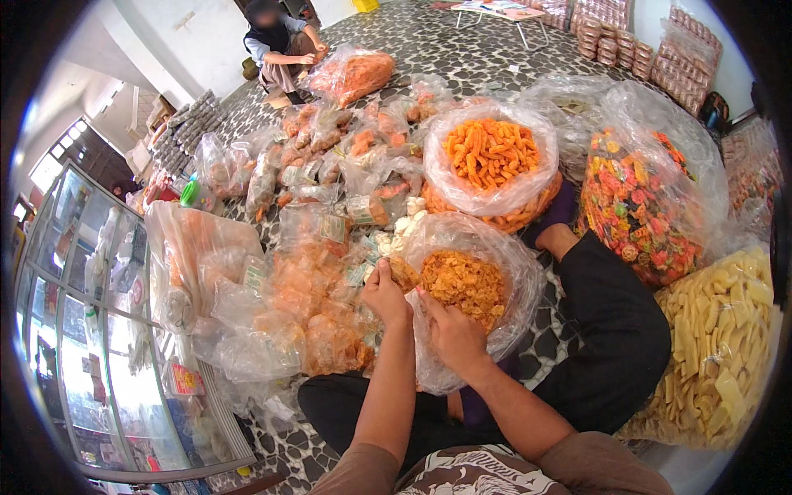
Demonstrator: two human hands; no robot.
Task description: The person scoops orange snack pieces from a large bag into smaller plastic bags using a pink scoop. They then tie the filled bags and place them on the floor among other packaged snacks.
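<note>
One small bag (402, 272) is at the sack's (521, 289) left rim; our left hand (384, 293) pinches it, fingers nearly closed. Our right hand's (455, 334) fingers are just beside; we cannot tell whether they grip.

Bright, even daylight fills the room, strongest at the upper left, where the window (47, 172) is washed out to white. The white wall (186, 37) nearby is pale and low in detail. Strong glare covers the glass case (111, 346), and small highlights glint on the clear bag (660, 186) at right. Shadows are soft; the black trousers (615, 322) show little detail. The middle looks fairly sharp, but a blur masks the co-worker's head (264, 13). Fisheye distortion bends the case's frame, and black vignetting fills the corners.
</note>
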